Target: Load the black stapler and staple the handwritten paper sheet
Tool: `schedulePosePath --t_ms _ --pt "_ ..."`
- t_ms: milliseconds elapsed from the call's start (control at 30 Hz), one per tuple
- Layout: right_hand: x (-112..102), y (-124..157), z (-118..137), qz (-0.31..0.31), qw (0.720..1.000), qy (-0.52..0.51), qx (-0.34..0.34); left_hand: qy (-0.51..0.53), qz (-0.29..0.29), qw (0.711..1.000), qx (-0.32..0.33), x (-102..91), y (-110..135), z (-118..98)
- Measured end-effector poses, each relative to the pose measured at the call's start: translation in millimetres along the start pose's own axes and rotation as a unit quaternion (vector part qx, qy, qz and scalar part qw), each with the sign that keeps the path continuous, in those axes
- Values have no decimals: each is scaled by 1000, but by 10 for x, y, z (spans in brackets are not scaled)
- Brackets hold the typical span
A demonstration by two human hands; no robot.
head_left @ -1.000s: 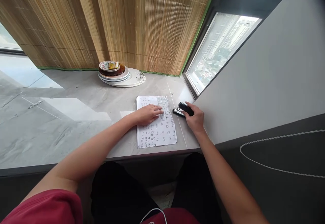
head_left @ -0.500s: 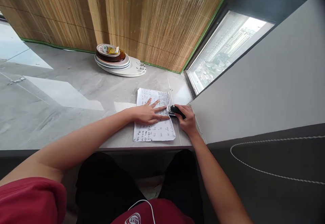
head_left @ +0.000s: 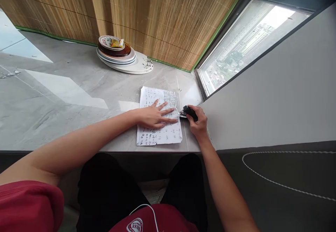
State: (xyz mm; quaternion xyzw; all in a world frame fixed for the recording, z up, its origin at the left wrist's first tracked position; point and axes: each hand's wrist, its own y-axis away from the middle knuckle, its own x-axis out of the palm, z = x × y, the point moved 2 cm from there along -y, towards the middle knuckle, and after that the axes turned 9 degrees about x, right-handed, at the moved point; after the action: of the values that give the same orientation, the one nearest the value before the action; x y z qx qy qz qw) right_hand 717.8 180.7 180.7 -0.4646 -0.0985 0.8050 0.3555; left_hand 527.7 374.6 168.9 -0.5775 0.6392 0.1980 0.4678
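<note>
Sheets of white paper [head_left: 168, 137] covered in handwriting lie near the front edge of the grey stone ledge. My left hand [head_left: 154, 115] rests flat on them with its fingers spread. My right hand [head_left: 198, 121] is wrapped round a black stapler [head_left: 189, 113] just beyond the paper's right edge. The stapler's metal nose points left at the paper; whether it still touches the edge I cannot tell. A small part of that right edge is bent up beside the nose.
At the back stands a stack of plates [head_left: 118, 65] with a small yellow packet [head_left: 117, 42] on top. Behind it hangs a bamboo blind [head_left: 136, 14]. A window [head_left: 231, 56] and a white wall [head_left: 273, 95] close off the right side, with a beaded cord [head_left: 265, 178] below.
My right hand has drawn the stapler slightly to the right, off the paper's edge. The left hand stays flat on the paper. The head view has shifted a little.
</note>
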Motion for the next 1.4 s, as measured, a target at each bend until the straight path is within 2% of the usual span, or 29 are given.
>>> schedulePosePath --t_ms 200,400,467,700,933,1100,1400 --pt "56 35 75 67 995 22 -65 -24 -32 999 20 12 -3 -9" --pt "70 32 83 67 991 26 -117 -51 98 994 -12 -48 -41 -127" --pt "68 37 84 63 989 30 -133 -63 114 991 -10 -64 -45 -149" --pt "75 67 106 78 983 96 -137 -89 94 992 3 -21 -21 -105" --pt "85 61 138 82 979 114 -150 -82 118 990 -7 -29 -49 -134" --pt "97 65 138 83 978 113 -155 -80 102 992 -9 -15 -62 -132" --pt "127 78 120 90 973 156 -146 -83 120 989 -6 -17 -45 -118"
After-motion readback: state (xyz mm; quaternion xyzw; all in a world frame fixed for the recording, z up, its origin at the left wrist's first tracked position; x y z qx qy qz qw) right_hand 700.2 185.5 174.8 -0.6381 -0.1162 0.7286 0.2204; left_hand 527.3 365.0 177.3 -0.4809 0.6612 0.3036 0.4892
